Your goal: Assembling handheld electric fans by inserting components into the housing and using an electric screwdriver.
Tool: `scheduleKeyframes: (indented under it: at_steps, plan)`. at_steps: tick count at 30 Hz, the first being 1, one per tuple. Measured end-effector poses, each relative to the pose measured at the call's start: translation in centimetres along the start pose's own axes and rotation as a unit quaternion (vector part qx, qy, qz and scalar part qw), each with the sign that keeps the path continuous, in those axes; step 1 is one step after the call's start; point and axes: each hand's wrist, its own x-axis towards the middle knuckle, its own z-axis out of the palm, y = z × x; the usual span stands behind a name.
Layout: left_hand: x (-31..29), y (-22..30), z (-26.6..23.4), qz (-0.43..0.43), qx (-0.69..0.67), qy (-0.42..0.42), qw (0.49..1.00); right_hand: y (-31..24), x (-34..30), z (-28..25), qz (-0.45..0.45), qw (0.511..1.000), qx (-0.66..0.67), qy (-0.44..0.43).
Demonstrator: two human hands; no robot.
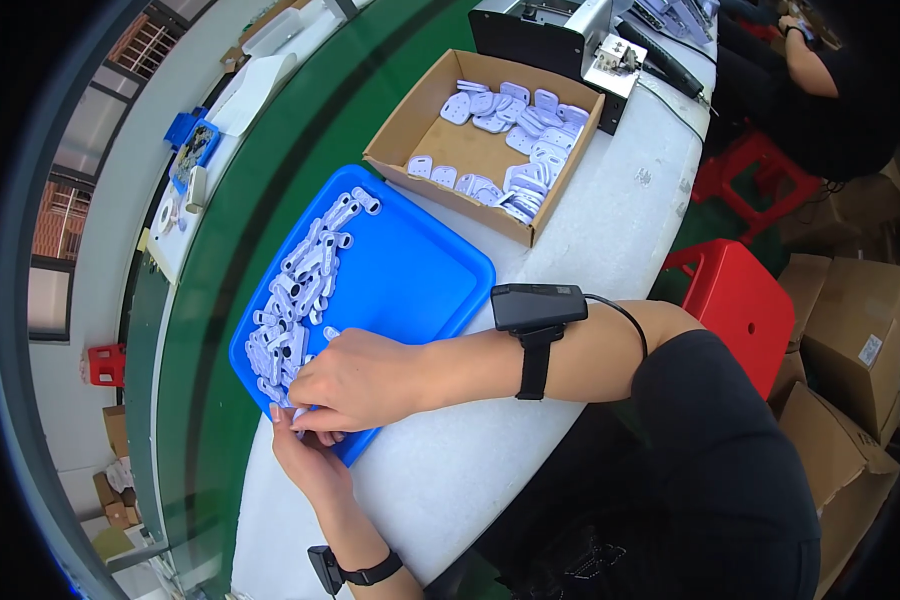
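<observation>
A blue tray (420, 270) lies on the white table, with a heap of several small pale lilac plastic parts (305, 290) along its left side. My right hand (360, 380) rests over the tray's near corner, fingers pinched on one small pale part (298, 412). My left hand (305, 455) sits just beneath it, fingertips meeting the same part. Both wrists carry a black band with a small black device.
An open cardboard box (440, 150) holding several flat lilac parts stands beyond the tray. A machine (560, 35) is behind it. A green conveyor belt (270, 170) runs on the left. Another person's arm (810, 60), red stools (740, 300) and cardboard cartons (850, 340) are at right.
</observation>
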Motion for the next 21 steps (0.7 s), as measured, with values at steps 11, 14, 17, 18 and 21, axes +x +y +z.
scheduleKeyframes:
  at_steps: [11, 14, 17, 18, 21]
  plan:
    - [0.2, -0.3, -0.6, -0.008, -0.054, 0.009, 0.998, 0.4, -0.2, 0.9, -0.113, 0.990, 0.069, 0.041]
    - [-0.4, 0.1, -0.3, -0.019, -0.039, 0.038, 0.998, 0.1, -0.3, 0.5, -0.085, 0.995, 0.055, 0.019]
    - [-0.1, -0.1, 0.2, 0.007, -0.020, 0.011, 1.000, 0.0, -0.3, 0.1, -0.041, 0.999, 0.031, -0.015]
    - [-0.1, -0.1, 0.2, 0.019, -0.008, 0.000, 1.000, -0.1, -0.2, 0.0, -0.040, 0.999, 0.026, -0.018]
    - [-0.2, 0.2, 0.1, -0.006, -0.019, 0.007, 1.000, -0.2, -0.2, -0.1, -0.037, 0.999, 0.017, -0.024]
